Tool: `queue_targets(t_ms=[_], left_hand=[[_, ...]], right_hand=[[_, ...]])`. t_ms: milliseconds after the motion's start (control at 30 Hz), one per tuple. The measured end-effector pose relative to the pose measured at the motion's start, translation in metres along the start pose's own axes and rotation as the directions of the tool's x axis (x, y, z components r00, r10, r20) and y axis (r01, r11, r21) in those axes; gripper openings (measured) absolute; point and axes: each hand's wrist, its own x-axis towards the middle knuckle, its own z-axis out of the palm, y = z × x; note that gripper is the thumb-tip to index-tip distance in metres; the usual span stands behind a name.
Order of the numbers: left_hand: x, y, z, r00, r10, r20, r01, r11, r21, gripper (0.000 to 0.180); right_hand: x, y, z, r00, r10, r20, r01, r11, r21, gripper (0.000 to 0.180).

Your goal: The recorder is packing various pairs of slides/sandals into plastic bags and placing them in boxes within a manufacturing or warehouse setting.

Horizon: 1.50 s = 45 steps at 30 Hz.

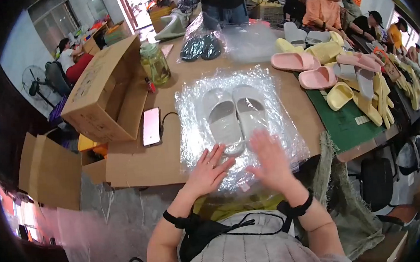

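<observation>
A pair of white slippers (235,113) lies inside a clear plastic bag (278,126) on the table (139,162), just beyond both hands. The left hand (207,171) lies flat and open, fingers spread on the bag's near edge, touching the left slipper's heel. The right hand (270,163) is likewise open, palm down on the bag just beside it, gripping nothing. A phone (151,127) lies well left of the left hand.

Bright daylight, plastic glare, blurred right hand (269,161), bent dark rim.

The right hand (269,162) is motion-blurred, and crinkled clear plastic (196,107) veils the white slippers (235,113) inside.
</observation>
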Motion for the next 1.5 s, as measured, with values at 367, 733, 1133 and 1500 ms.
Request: queue_targets(t_ms=[367,733,1133,1500], left_hand=[[0.002,0.001,-0.002,1.000,-0.010,-0.030,0.009,1.000,-0.023,0.048],[0.002,0.001,-0.002,0.999,-0.010,-0.047,0.008,0.998,-0.056,0.050],[-0.001,0.000,-0.004,1.000,0.005,-0.022,-0.007,0.997,-0.082,0.052],[0.000,0.001,0.007,0.982,-0.067,-0.174,0.068,0.998,0.001,0.059]], right_hand=[[-0.027,0.071,0.028,0.969,0.243,-0.042,-0.244,0.969,-0.042,0.072],[0.037,0.028,-0.010,0.917,0.274,-0.291,-0.239,0.959,0.150,0.034],[0.162,0.028,0.058,0.926,0.341,-0.165,-0.362,0.924,-0.121,0.047],[0.137,0.077,0.067,0.879,0.347,-0.325,-0.335,0.937,0.095,0.024]])
